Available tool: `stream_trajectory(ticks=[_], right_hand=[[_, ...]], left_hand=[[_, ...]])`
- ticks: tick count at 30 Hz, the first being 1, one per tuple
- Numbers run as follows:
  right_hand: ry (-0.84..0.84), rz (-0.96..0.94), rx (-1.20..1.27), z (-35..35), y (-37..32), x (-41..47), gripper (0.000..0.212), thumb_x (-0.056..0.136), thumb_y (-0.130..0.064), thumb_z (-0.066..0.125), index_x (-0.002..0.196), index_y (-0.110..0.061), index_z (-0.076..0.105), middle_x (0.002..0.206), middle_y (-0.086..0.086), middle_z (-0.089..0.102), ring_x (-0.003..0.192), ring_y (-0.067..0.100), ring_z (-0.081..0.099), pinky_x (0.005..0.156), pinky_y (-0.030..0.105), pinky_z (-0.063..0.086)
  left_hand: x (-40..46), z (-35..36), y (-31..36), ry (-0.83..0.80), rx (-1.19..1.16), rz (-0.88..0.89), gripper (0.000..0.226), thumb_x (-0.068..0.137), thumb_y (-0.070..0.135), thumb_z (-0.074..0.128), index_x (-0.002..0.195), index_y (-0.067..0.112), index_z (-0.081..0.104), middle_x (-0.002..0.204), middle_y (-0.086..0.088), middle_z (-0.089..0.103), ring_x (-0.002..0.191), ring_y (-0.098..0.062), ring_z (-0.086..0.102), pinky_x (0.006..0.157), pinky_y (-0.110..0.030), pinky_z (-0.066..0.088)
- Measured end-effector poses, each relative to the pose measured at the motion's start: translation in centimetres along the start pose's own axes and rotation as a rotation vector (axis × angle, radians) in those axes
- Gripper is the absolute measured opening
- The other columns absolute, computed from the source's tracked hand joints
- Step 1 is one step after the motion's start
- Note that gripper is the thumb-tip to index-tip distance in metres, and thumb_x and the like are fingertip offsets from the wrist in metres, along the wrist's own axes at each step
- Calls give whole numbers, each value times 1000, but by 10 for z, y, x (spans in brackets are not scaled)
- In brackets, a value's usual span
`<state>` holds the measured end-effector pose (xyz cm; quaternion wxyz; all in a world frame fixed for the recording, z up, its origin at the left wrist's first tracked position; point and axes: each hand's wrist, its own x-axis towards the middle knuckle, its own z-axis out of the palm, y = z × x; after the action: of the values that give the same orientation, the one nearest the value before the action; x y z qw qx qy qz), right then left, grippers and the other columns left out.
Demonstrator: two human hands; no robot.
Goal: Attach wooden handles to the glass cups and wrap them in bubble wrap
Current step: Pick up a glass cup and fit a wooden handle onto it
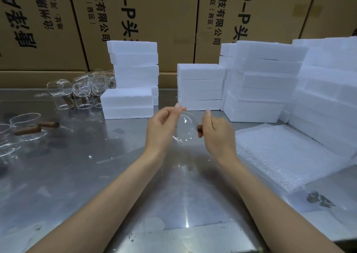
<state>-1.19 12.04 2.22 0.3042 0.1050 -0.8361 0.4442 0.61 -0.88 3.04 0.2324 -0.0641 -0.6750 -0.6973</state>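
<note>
Head view, left to right: finished glass cups [29, 126] with dark wooden handles [48, 125] lie at the far left of the steel table [87, 175], more clear cups [83, 90] behind. Centre, above the table: left hand [161, 129] pinches the rim of a glass cup [185, 127] between thumb and fingertips; right hand [214, 132] curls its fingers round a wooden handle [200, 128] touching the cup's right side. Step in hand, judged: fitting the handle. Bubble wrap [280, 156] lies just right; foam boxes [260, 90] stacked behind. Next move calls for seating the handle firmly while steadying the glass, then laying the cup on the wrap
</note>
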Motion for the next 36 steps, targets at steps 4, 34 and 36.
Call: stream_trajectory(ticks=[4,34,36], right_hand=[[13,74,35,-6,5,4,70,102,-30,29,35,-22,45,41,-14,54,49,7,50,55,27,36],[-116,28,-136,0,4,1,62,101,-31,27,43,-24,49,65,3,67,74,28,61,74,37,48],[-98,46,-131,0,5,1,63,101,-32,27,42,-23,48,65,4,67,73,28,60,73,38,47]], left_hand=[[5,-6,4,-137,-29,-74,24,93,40,57,95,26,76,102,5,73,101,-16,63,100,-30,44],[-5,1,-9,-100,274,-12,35,76,36,77,93,19,52,99,3,63,90,1,58,75,-18,46],[-4,0,-9,-139,242,-17,38,76,41,76,97,20,52,102,4,63,96,-3,59,77,-17,46]])
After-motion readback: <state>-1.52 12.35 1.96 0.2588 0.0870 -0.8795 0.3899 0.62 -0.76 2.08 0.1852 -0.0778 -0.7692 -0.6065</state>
